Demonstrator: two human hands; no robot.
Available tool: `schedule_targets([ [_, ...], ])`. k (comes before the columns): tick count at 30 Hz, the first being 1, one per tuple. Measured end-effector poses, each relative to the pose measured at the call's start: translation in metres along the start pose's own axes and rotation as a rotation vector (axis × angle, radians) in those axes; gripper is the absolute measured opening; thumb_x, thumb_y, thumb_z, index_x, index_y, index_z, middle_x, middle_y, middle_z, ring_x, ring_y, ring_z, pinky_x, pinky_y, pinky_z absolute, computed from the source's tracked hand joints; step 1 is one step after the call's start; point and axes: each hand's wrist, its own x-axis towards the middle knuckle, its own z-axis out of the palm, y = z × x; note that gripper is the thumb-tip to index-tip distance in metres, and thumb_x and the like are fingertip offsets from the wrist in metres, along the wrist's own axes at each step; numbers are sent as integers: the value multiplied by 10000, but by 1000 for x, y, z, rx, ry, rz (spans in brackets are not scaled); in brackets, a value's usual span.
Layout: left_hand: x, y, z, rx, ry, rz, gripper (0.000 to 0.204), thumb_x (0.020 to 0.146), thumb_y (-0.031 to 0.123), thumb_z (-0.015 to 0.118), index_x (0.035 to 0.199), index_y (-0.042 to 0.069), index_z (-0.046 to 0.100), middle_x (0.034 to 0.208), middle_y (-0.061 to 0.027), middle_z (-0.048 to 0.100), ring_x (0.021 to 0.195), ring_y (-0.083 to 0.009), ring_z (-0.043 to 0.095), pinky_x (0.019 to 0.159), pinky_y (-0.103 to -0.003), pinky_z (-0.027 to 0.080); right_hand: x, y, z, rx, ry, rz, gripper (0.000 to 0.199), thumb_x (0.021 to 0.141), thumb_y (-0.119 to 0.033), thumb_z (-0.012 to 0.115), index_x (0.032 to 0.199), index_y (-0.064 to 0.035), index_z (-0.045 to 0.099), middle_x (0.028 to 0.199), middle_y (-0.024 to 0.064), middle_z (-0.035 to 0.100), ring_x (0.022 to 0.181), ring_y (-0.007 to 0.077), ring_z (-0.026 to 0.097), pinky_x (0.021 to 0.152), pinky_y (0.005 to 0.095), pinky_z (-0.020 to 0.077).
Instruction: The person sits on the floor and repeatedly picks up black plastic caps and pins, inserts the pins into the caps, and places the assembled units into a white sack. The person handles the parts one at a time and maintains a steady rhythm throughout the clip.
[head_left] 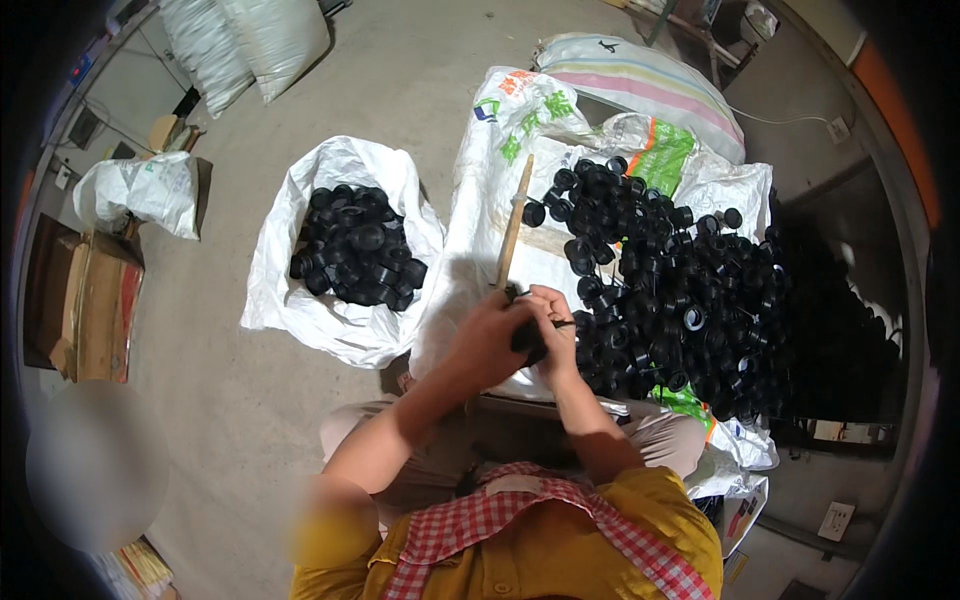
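Note:
My left hand [487, 338] and my right hand [556, 325] meet in front of me at the near edge of the sack-covered work surface. Between them they hold a black plastic cap [530, 345], partly hidden by my fingers; a thin dark piece sticks out past the right fingers. Just beyond my left hand is a slim wooden stick [514, 220], its near end close to the fingers. Whether the hand touches it I cannot tell. A large heap of similar black caps [650, 290] spreads to the right of my hands.
An open white sack [270, 290] on the left holds a pile of black caps [362, 245]. A full striped sack [640, 80] lies behind the work surface. Full white sacks [245, 45] stand at the far left, with cardboard [100, 305] along the left side.

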Motion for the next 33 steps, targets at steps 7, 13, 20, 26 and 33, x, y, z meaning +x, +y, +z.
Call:
schedule_targets([
  [7,2,-21,-29,499,368,-28,369,635,76,679,1001,106,649,891,-150,532,872,-338,523,694,-446,411,46,102,-72,-417,285,-47,78,852,34,559,909,-16,580,723,0,567,673,90,533,627,234,454],
  [13,5,-40,-88,800,518,-450,881,582,201,835,1365,133,436,1475,-233,241,1321,-458,257,1020,-568,275,47,77,-123,-1881,-8,153,1001,656,-369,814,1449,-138,249,1473,157,297,1343,408,260,1065,546,238],
  [20,6,-43,-48,567,386,-93,764,584,169,839,1276,100,525,1437,-202,285,1286,-450,300,989,-533,329,33,52,-164,-2181,-246,538,509,760,-199,690,1240,-128,538,1342,109,421,1212,361,449,954,491,396],
  [26,3,-40,-26,526,242,-59,709,620,201,817,1260,76,539,1429,-173,316,1282,-416,314,1009,-504,331,22,38,-203,-1654,5,71,178,775,7,572,924,-27,664,958,188,645,917,365,618,829,412,498],
  [33,10,-33,14,312,-17,-158,801,687,288,773,1370,77,411,1423,-248,340,1298,-444,327,1063,-495,296,-6,-43,-85,-1177,-51,-375,82,837,31,581,880,-5,641,874,149,635,771,292,630,686,322,503],
])
